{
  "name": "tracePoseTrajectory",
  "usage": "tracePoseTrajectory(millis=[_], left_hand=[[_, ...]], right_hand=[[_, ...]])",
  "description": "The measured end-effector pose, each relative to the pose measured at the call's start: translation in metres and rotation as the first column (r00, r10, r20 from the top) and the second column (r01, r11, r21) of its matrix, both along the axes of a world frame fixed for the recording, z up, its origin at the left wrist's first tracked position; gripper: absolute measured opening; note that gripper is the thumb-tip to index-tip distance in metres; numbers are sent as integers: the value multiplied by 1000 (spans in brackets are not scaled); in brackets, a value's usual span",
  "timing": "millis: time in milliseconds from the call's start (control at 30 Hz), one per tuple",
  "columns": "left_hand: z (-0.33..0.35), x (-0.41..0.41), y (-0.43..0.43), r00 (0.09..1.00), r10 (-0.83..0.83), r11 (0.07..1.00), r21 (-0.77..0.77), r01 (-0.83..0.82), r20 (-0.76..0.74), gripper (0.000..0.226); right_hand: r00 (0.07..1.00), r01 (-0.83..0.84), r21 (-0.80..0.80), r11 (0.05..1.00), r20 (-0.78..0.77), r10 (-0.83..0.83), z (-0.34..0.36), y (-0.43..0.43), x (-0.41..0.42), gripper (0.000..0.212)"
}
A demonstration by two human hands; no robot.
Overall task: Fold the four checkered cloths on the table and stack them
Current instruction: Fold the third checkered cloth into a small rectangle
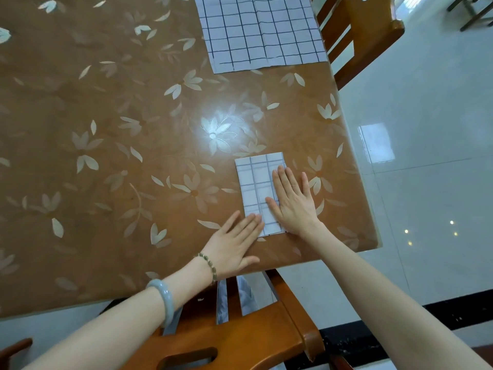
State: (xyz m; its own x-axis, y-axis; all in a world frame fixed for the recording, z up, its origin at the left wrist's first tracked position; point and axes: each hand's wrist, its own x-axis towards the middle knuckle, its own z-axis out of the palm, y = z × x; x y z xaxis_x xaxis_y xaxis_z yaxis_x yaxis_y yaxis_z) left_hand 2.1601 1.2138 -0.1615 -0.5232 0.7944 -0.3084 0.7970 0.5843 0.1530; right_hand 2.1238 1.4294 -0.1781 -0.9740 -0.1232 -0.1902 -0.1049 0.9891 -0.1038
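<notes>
A folded checkered cloth lies near the near right corner of the counter. The right hand lies flat on its right half. The left hand touches its near left corner with straight fingers, so neither grip holds anything. An unfolded checkered cloth lies spread at the far edge. One cloth looks about finished; two others are out of view, and no stack shows.
</notes>
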Motion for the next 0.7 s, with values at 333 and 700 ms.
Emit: tracePoseTrajectory(millis=[333, 700], left_hand=[[8, -77, 0, 994, 109, 994, -32, -109, -9, 77], [-3, -107, 0, 982, 167, 983, -60, -173, -92, 87]], right_hand=[[1000, 11, 23, 1000, 15, -11, 0, 0, 0, 74], [1000, 20, 1, 1000, 3, -20, -2, -1, 0, 73]])
